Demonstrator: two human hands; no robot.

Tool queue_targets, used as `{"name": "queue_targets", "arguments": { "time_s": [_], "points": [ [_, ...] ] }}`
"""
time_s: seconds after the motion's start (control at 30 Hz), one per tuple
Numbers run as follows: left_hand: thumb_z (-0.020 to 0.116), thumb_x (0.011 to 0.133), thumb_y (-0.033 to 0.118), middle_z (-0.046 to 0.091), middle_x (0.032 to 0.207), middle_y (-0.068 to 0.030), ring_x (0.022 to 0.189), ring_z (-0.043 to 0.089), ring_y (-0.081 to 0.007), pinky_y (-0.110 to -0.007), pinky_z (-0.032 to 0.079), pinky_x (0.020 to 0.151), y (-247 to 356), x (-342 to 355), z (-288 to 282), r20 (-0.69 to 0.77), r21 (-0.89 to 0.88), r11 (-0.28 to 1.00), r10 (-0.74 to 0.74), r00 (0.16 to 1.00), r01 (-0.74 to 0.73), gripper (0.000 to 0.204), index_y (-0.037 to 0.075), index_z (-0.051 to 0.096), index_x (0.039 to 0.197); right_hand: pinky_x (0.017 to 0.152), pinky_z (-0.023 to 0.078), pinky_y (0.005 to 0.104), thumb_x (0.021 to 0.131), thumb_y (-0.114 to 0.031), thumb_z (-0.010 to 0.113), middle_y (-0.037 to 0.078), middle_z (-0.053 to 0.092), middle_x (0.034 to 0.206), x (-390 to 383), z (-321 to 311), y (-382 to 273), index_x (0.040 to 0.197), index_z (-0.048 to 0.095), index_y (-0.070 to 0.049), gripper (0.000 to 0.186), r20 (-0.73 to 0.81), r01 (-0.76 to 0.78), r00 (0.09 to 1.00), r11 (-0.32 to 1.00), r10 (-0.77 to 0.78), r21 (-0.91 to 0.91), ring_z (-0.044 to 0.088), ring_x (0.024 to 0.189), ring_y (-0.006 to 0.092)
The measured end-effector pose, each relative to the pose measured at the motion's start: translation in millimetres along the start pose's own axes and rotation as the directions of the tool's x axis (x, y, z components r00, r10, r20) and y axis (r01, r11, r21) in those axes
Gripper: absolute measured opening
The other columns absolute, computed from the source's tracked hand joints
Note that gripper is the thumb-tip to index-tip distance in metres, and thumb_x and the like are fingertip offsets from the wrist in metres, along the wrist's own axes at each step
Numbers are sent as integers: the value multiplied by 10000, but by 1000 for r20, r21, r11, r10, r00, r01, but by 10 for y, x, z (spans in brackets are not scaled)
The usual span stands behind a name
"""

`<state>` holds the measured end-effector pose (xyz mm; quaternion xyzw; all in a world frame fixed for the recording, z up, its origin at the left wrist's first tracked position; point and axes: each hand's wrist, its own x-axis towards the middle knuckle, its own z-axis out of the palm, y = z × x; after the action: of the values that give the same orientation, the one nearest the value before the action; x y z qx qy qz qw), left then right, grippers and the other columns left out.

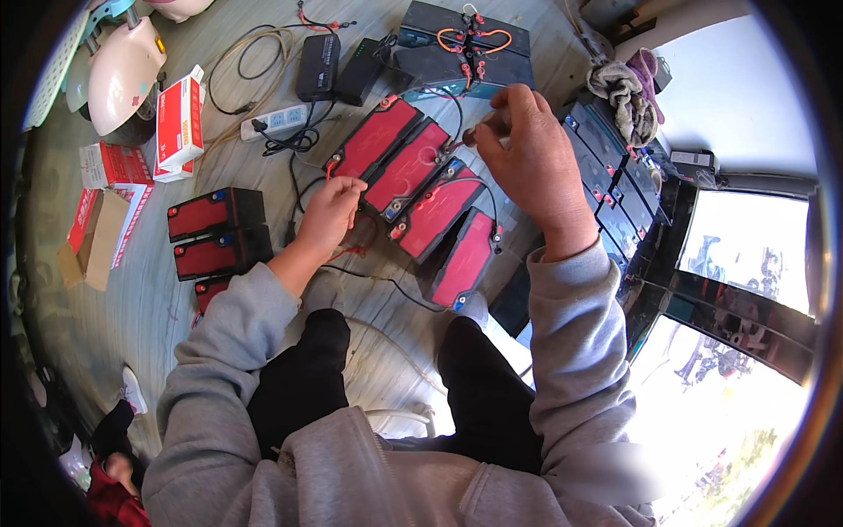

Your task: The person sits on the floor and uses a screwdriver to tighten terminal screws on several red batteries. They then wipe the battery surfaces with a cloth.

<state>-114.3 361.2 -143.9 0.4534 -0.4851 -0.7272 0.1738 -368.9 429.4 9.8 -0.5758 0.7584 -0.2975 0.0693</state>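
Here's the right hand [539,167], up over the right ends of the middle row, thumb and fingers closed firmly around a small tool [485,133]; most of it hides inside the grip, so its exact kind is hard to call from here. It points left, close to the battery terminals. Across to the left hand [327,218], palm down at the left ends of the row, its fingers drawn together with next to no gap; whether they pinch a lead, I cannot tell.

Between and below the hands, on the floor [263,162], lie four red-topped batteries [437,209] side by side on a slant, the nearest set at a slight angle with a dark wedge of space beside its neighbour. A black lead [489,193] arches over the right ends of the nearer pair.

Moving outward! On the far side, a black adapter [318,67], a white power strip [279,121] and big black batteries [435,66] with orange cables [493,40]. Off right, a bank of dark batteries [590,145], a crumpled grey cloth [622,98] at its far end. Out left, more red-topped packs [200,215], then red-and-white boxes [180,123], and a pale pink rounded shell [127,66] in the far corner.
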Motion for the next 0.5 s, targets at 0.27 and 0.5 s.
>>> {"name": "queue_targets", "arguments": {
  "time_s": [0.27,0.5],
  "points": [
    [686,898,228,635,777,-55,706,622,-161,-314,483,642,150,685,591,112,592,741,315,943,-318,268,76,639,1114,697,537,432,851,-158,678,160,656,882,-13,-45,53,1019,550,-12,257,159,-235,956,969,245,-82,670,802,350],
    [707,851,322,704,893,-89,822,684,-289,-419,521,700,152,879,1054,110,771,559,354,929,-305,298,140,658,1081,678,532,420,861,-200,690,158,654,877,-22,-5,51,1007,568,-21,262,53,-88,995,986,81,140,671,771,339]
  ]
}}
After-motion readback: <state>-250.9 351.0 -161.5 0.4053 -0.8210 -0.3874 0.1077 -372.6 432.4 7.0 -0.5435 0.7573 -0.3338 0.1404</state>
